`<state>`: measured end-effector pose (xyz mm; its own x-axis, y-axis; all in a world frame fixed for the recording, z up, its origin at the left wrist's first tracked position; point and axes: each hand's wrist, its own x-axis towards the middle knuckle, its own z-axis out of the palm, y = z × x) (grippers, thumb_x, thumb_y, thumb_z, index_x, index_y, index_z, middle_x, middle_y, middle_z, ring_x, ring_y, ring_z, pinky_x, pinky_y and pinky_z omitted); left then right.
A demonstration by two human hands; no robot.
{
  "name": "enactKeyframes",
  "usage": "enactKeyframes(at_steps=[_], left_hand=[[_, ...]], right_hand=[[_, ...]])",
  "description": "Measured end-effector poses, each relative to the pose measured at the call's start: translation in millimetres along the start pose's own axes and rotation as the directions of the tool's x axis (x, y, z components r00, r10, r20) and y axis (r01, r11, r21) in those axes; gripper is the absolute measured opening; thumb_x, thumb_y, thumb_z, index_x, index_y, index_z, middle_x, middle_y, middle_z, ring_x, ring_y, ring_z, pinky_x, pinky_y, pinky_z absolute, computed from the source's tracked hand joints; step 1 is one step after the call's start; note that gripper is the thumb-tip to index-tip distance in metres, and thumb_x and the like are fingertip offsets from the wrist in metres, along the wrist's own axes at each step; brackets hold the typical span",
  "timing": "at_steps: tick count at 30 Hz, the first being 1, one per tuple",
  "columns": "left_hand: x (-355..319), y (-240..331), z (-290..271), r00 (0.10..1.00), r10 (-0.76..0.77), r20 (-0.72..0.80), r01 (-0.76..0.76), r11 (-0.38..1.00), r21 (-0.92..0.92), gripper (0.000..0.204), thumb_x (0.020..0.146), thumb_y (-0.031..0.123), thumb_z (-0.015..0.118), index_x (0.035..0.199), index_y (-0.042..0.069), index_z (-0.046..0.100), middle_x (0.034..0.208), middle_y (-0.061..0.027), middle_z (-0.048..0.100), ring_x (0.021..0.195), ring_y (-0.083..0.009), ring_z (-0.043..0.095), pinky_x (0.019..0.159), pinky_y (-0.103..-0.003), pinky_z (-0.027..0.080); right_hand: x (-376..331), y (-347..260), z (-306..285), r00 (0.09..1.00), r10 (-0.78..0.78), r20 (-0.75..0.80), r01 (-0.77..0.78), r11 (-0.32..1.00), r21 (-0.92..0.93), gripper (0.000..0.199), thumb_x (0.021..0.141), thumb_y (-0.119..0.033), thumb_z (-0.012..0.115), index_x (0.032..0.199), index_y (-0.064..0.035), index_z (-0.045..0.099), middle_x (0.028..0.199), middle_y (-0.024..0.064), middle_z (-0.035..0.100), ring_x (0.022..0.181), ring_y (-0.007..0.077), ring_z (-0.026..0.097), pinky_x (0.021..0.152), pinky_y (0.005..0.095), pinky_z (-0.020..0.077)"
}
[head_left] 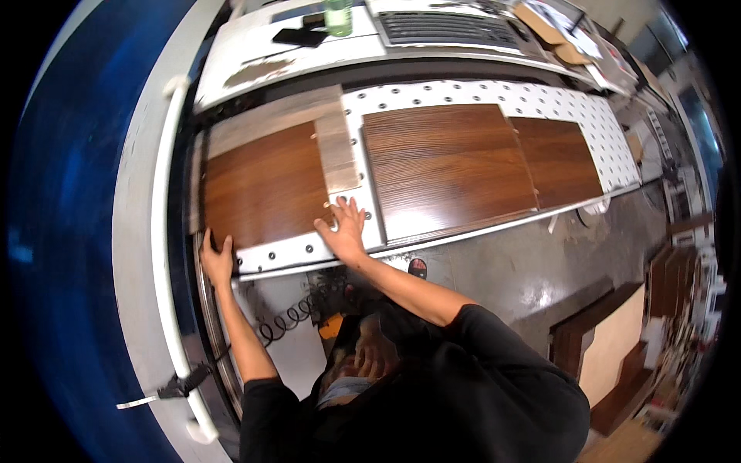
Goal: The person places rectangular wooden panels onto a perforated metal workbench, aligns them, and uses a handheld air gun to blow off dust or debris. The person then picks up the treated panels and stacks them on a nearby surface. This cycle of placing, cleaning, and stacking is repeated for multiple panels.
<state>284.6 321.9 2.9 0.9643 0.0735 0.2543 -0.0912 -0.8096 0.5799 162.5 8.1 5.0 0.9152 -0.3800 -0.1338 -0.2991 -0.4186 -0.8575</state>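
Observation:
A brown wood-grain panel lies flat at the left end of a white table dotted with small black rollers. At its near left corner is my left hand, thumb and fingers apart. My right hand is spread at the panel's near right corner, its fingertips by a small brass-coloured fitting. Behind and right of this panel lies a paler, greyish-brown board. A larger glossy brown panel rests to the right of my right hand, with a smaller brown panel against its right edge.
Behind the table, a white ledge holds a black phone, a green bottle and a keyboard. A white rail runs along my left. Below hangs a coiled black hose. Brown boards stand stacked at lower right.

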Motion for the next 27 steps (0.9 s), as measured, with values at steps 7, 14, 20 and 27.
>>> enactKeyframes(at_steps=[7, 14, 20, 27], left_hand=[[-49, 1, -5, 0.998, -0.02, 0.059, 0.017, 0.999, 0.043, 0.068, 0.086, 0.047, 0.077, 0.138, 0.007, 0.058, 0.133, -0.0256, 0.055, 0.124, -0.0414, 0.053, 0.106, -0.048, 0.042], [-109, 41, 10, 0.993, -0.01, 0.115, 0.054, 0.921, -0.386, 0.061, 0.087, 0.031, 0.08, 0.134, -0.002, 0.06, 0.13, -0.0154, 0.062, 0.115, -0.0251, 0.059, 0.102, -0.037, 0.044], [-191, 180, 45, 0.978, -0.07, 0.198, 0.162, 0.85, -0.501, 0.034, 0.094, 0.019, 0.07, 0.121, 0.0, 0.064, 0.119, -0.0127, 0.065, 0.116, -0.0239, 0.058, 0.102, -0.038, 0.043], [-202, 296, 39, 0.758, 0.517, 0.398, -0.241, 0.789, -0.565, 0.034, 0.09, 0.018, 0.07, 0.119, 0.002, 0.066, 0.124, -0.0156, 0.067, 0.118, -0.0345, 0.059, 0.105, -0.044, 0.042]], right_hand=[[12, -10, -20, 0.982, 0.171, -0.084, -0.072, 0.738, 0.671, 0.034, 0.094, -0.009, 0.065, 0.123, 0.0028, 0.051, 0.096, 0.0065, 0.066, 0.081, 0.0101, 0.06, 0.071, 0.0251, 0.0494], [-41, 1, -125, 0.998, 0.039, 0.047, -0.061, 0.716, 0.695, 0.05, 0.092, -0.013, 0.068, 0.139, -0.0018, 0.054, 0.105, 0.0049, 0.065, 0.078, 0.0095, 0.064, 0.067, 0.0244, 0.052], [-101, 58, -264, 0.956, 0.156, -0.249, 0.037, 0.777, 0.629, 0.037, 0.093, -0.008, 0.067, 0.129, -0.0005, 0.065, 0.091, -0.0043, 0.059, 0.08, 0.0027, 0.056, 0.068, 0.0211, 0.0494], [-123, 170, -344, 0.441, 0.638, -0.632, 0.382, 0.503, 0.775, 0.05, 0.094, -0.021, 0.07, 0.134, 0.0025, 0.05, 0.101, 0.0053, 0.065, 0.082, 0.0127, 0.063, 0.066, 0.0258, 0.0532]])
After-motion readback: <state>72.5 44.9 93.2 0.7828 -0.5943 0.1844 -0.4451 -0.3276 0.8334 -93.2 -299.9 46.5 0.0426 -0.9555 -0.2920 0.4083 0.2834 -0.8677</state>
